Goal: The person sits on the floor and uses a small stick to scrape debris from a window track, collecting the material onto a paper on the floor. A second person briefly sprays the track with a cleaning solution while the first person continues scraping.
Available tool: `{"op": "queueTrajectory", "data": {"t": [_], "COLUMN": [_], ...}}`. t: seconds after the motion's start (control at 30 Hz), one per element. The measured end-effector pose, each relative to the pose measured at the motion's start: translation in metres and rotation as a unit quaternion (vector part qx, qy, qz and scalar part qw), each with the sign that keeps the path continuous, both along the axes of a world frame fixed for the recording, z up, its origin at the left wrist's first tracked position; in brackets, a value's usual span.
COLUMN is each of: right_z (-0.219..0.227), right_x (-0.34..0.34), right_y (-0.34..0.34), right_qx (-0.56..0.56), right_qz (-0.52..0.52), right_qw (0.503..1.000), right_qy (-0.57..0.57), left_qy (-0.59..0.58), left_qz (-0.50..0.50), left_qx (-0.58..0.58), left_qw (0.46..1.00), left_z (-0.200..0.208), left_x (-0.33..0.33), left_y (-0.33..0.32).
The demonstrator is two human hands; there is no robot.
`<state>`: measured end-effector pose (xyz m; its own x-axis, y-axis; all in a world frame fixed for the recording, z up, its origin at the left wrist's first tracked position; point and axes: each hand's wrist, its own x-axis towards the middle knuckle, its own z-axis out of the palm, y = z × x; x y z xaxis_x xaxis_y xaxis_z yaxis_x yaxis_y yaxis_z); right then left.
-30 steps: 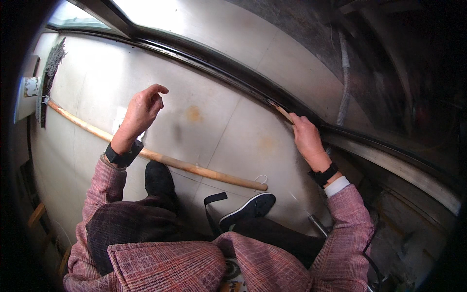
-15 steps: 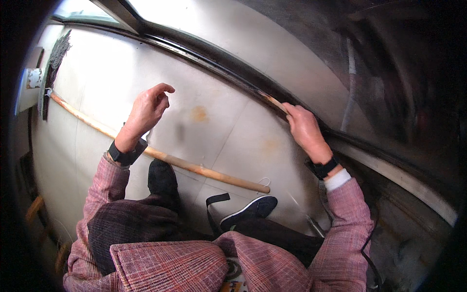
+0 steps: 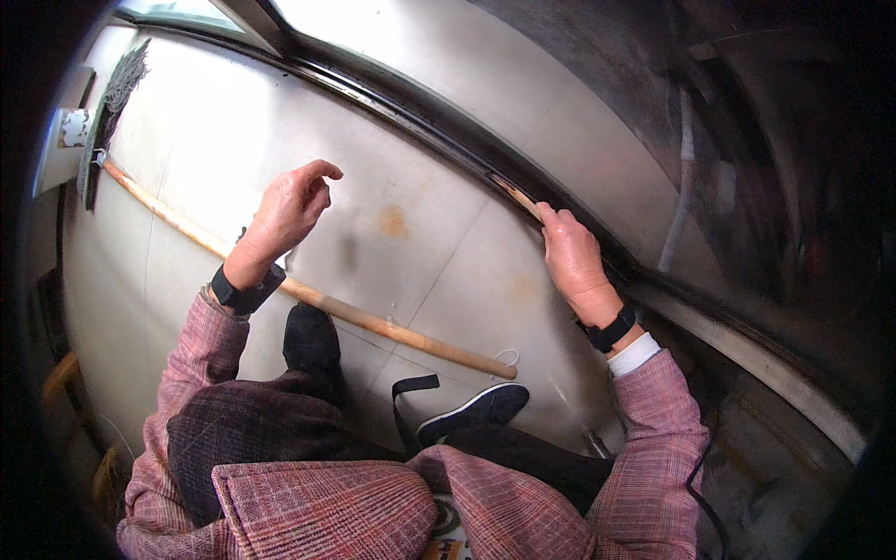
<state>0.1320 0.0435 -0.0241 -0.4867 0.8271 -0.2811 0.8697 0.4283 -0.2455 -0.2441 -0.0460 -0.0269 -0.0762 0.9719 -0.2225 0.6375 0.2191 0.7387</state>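
My right hand [image 3: 571,254] grips a thin, pale wooden stick [image 3: 516,196]. Its darkened far tip lies at the dark metal door track [image 3: 420,133]; whether that end carries bristles, I cannot tell. My left hand [image 3: 291,210] hovers above the pale floor with nothing in it, index finger reaching out and the others loosely curled. Below its wrist runs the long wooden handle [image 3: 373,323] of a mop, lying across the floor, with a white hook at its near end. Its grey, stringy head [image 3: 121,82] is at the far left.
My dark shoes [image 3: 313,341] stand close to the mop handle. A black strap [image 3: 413,384] hangs between my legs. Beyond the track is a glass panel [image 3: 551,103], with a grey hose [image 3: 684,168] behind or reflected in it. A pale metal sill [image 3: 765,355] continues to the right.
My right hand and the stick have moved slightly left along the track. My left hand keeps nearly the same pose, and the view has shifted a little.
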Motion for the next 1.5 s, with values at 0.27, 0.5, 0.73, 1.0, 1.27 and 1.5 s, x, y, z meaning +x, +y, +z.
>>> {"op": "queueTrajectory", "data": {"t": [0.27,0.5,0.73,1.0,1.27,1.5], "right_z": [-0.006,-0.005,-0.011,-0.016,-0.023,-0.027], "right_x": [-0.016,-0.034,-0.053,-0.070,-0.099,-0.118], "right_y": [-0.004,-0.001,0.009,0.012,0.025,0.031], "right_qx": [0.005,0.012,0.013,-0.002,-0.012,-0.022], "right_qz": [-0.006,-0.007,0.004,0.003,0.015,0.019], "right_qw": [1.000,1.000,1.000,0.999,0.998,0.995], "right_qy": [0.000,0.010,0.017,0.036,0.062,0.093], "left_qy": [0.016,0.016,0.030,0.026,0.051,0.033], "left_qz": [-0.017,-0.030,-0.023,-0.035,-0.045,-0.031], "left_qx": [-0.011,-0.008,-0.013,0.046,0.021,0.052], "left_qw": [1.000,0.999,0.999,0.998,0.997,0.998], "left_z": [0.006,0.006,0.015,0.004,0.018,0.004], "left_x": [0.005,0.004,0.005,0.001,0.004,-0.004], "left_y": [0.003,0.001,0.000,-0.006,-0.009,-0.017]}}
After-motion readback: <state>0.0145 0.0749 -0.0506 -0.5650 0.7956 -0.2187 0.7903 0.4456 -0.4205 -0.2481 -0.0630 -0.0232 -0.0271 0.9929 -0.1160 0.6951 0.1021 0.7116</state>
